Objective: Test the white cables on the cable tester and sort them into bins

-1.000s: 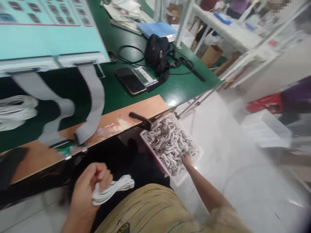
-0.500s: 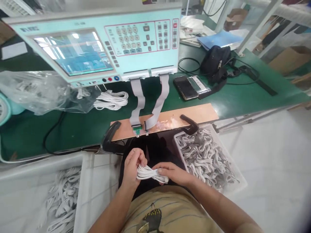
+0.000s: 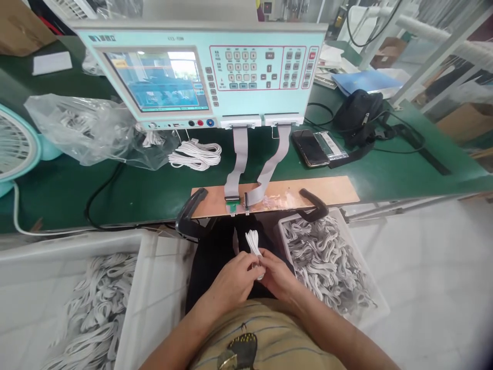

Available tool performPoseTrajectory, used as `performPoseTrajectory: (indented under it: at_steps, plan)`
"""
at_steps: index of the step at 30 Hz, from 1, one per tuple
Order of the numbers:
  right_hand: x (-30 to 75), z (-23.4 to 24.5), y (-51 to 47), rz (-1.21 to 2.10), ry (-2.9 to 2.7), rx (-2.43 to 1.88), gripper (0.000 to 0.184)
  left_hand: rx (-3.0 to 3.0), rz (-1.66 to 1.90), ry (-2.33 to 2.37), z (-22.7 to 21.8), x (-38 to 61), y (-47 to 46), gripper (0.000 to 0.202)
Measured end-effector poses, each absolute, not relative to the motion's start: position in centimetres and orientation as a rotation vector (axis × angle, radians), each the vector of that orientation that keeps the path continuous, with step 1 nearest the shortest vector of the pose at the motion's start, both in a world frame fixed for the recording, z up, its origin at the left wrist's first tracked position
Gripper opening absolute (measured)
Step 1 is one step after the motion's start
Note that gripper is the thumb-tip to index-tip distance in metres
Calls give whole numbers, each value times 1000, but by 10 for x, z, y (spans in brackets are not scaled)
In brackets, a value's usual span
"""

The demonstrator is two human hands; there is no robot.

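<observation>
A coiled white cable bundle [image 3: 252, 241] is held over my lap, its looped end pointing away from me toward the bench. My right hand [image 3: 278, 275] is closed around the lower part of the bundle. My left hand [image 3: 239, 277] meets it there, with thumb and fingertips pinched at the bundle's near end; the fingers hide that end. Just beyond the hands, a small green circuit board [image 3: 232, 206] sits at the edge of a copper-coloured board [image 3: 327, 189], joined to a grey ribbon cable [image 3: 241, 154].
A tester with screen and keypad [image 3: 254, 105] stands on the green bench [image 3: 154, 198]. Black clamps [image 3: 188, 218] grip the board's front edge. Bins of coiled cables stand left [image 3: 140, 272] and right [image 3: 372, 272]. A fan [image 3: 19, 141], phone [image 3: 310, 149] and loose white cable [image 3: 195, 155] lie around.
The cable bundle has turned from lying crosswise to pointing away from me. My left hand has moved right, from the looped end to beside my right hand. The camera view has shifted.
</observation>
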State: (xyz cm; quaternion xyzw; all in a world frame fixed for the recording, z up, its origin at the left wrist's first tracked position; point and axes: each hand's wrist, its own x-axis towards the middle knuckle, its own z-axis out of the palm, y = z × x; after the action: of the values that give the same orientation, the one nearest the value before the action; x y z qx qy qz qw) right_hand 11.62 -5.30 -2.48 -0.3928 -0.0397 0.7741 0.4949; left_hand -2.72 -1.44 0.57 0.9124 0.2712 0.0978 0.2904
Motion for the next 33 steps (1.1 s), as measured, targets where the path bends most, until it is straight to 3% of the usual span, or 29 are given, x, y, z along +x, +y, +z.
performPoseTrajectory:
  at_steps: [7, 11, 13, 16, 19, 25, 33]
  plan:
    - [130, -31, -55, 1917, -230, -1008, 26, 2480, 137, 641, 10, -24, -6, 23]
    - [135, -33, -57, 1971, -283, -1027, 30, 2254, 347, 648, 5, -24, -3, 20]
    - [135, -34, -58, 1804, -487, -1217, 33, 2023, 525, 711, 0, -24, -4, 14]
    - [137, -32, -59, 1197, -992, -1492, 35, 1545, 720, 856, -7, -20, -12, 4]
    - [142, -21, -58, 880, -1525, -1360, 15, 1117, 790, 927, -9, -16, -19, 8]
    - [139, 6, -46, 878, -1943, -1138, 19, 699, 902, 982, 0, -9, -19, 16]
    - [124, 5, -14, 1029, -1486, -1177, 10, 1022, 1140, 1226, 3, -10, 3, 10]
